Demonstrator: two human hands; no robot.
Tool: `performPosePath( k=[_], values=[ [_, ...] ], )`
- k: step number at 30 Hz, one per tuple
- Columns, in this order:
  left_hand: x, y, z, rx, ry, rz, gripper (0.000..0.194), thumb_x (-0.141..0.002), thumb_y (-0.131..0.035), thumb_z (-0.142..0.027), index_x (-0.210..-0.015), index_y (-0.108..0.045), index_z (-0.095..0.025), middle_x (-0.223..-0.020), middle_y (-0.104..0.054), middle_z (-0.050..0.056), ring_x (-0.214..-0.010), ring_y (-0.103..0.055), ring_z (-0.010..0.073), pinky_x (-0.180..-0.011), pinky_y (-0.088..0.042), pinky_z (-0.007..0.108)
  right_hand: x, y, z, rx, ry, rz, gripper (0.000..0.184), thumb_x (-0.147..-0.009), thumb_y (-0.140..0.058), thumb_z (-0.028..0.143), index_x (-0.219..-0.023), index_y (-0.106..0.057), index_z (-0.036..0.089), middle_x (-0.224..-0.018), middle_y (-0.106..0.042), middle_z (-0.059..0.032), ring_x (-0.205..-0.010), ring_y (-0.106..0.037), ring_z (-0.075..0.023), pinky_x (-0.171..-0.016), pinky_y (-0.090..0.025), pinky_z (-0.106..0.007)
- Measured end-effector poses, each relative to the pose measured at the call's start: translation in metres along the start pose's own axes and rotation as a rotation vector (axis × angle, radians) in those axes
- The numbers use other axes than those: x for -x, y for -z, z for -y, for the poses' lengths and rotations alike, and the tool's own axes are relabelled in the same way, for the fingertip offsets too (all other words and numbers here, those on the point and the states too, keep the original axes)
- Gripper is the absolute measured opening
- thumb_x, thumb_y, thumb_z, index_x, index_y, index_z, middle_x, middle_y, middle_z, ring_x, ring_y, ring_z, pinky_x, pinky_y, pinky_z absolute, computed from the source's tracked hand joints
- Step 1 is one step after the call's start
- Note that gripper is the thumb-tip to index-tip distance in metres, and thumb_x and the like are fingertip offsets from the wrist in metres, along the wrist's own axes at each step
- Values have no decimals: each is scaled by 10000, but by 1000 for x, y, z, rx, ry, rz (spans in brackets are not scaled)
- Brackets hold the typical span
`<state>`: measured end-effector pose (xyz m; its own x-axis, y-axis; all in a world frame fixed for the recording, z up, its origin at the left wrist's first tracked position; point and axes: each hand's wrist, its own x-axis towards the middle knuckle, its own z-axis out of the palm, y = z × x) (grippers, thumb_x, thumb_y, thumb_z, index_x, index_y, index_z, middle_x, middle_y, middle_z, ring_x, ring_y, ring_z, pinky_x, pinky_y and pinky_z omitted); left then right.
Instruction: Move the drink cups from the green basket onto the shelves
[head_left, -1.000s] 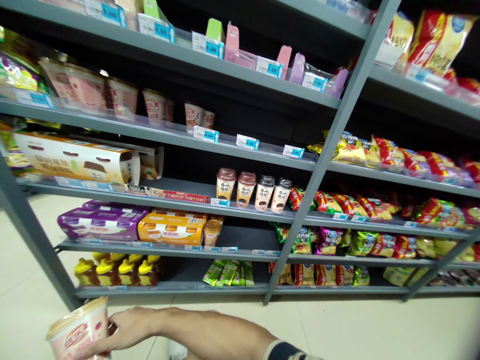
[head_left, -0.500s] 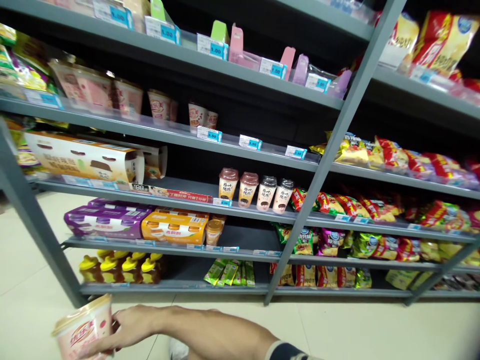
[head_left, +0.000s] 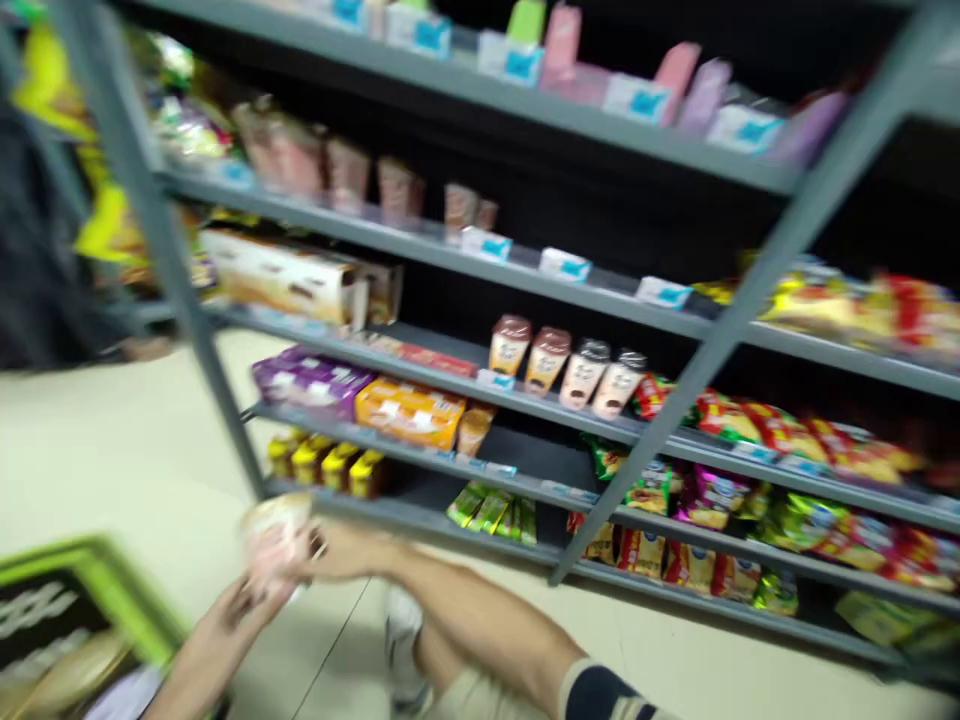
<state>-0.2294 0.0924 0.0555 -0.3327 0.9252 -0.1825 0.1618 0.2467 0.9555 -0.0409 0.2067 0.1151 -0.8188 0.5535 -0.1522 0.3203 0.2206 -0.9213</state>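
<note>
- Nearest, at the lower left, a green-rimmed box (head_left: 127,590) is partly covered by the left forearm (head_left: 202,650), so its right side and some contents are hidden.
- The pink cup (head_left: 276,530) is held in the air beyond the box's far right corner, slightly tilted, lid up.
- Its right side is gripped by the right hand (head_left: 341,550), with fingers curled against the wall; its lower part is met by the left hand (head_left: 259,600), presumably for steadiness. Whether the left fingers are pinching cannot be told through the blur.
- Yellow-capped bottles (head_left: 322,465) are lined up at the lowest shelf's left end, probably for visibility; green packets (head_left: 491,510) are laid farther right along its front edge.
- Above, access between bays is interrupted by a slanting post (head_left: 720,370), beside which lidded cups (head_left: 570,368) are stood.
</note>
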Motion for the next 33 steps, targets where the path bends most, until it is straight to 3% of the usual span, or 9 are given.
performPosePath(
  k=[2,3,4,5,11,18,25,33],
  values=[
    [20,-5,-9,70,-108,73,938,-720,-928,-864,-1366,-683,-228,-1428,-744,149,-1374,-668,424,-1285,-462,576,16,-6,12,-51,-48,-120,338,-983,-807,242,-1247,-730,45,-1170,-719,-57,-886,-587,-23,-795,-464,-62],
    [25,-9,-13,129,-140,89,1021,-741,-940,-828,-1452,-641,-160,-1468,-708,211,-1384,-661,425,-1265,-479,552,20,-8,14,-78,-69,-139,349,-1033,-729,225,-1328,-707,41,-1241,-715,-81,-909,-606,-27,-809,-480,-69],
    [27,-12,-14,204,-120,65,1155,-648,-991,-805,-1474,-606,-95,-1447,-703,262,-1349,-675,444,-1234,-499,558,20,-9,11,-99,-85,-130,419,-1053,-707,246,-1417,-671,43,-1299,-705,-105,-921,-620,-31,-810,-490,-76],
    [26,-14,-14,252,-121,72,1216,-650,-997,-782,-1525,-565,-58,-1467,-680,290,-1352,-672,442,-1230,-493,557,17,-10,6,-114,-99,-117,490,-1060,-709,276,-1483,-637,38,-1341,-693,-126,-926,-630,-34,-813,-500,-83],
    [25,-15,7,265,-133,42,1116,-741,-979,-609,-1603,-526,-64,-1489,-665,275,-1335,-662,404,-1038,-535,467,7,-19,-25,-133,-75,-40,633,-1009,-787,364,-1534,-611,57,-1311,-703,-131,-938,-675,-53,-817,-537,-117],
    [24,-13,7,280,-123,68,1039,-757,-938,-579,-1601,-567,-101,-1470,-682,240,-1233,-659,366,-887,-533,401,9,-17,-16,-168,-82,-56,704,-966,-762,197,-1624,-554,56,-1341,-684,-144,-953,-673,-32,-811,-546,-80],
    [26,-5,4,375,-126,117,811,-825,-765,-493,-1530,-657,-107,-1469,-693,201,-1227,-680,359,-910,-558,392,9,-17,-17,-192,-68,-58,721,-921,-773,192,-1596,-569,41,-1386,-661,-160,-940,-658,-35,-746,-544,-70],
    [24,-8,1,354,-90,87,961,-784,-833,-535,-1579,-582,-58,-1544,-641,237,-1259,-674,370,-889,-564,383,11,-15,-14,-197,-71,-36,717,-915,-775,165,-1590,-565,43,-1386,-660,-149,-962,-660,-33,-786,-555,-76]
  ],
)
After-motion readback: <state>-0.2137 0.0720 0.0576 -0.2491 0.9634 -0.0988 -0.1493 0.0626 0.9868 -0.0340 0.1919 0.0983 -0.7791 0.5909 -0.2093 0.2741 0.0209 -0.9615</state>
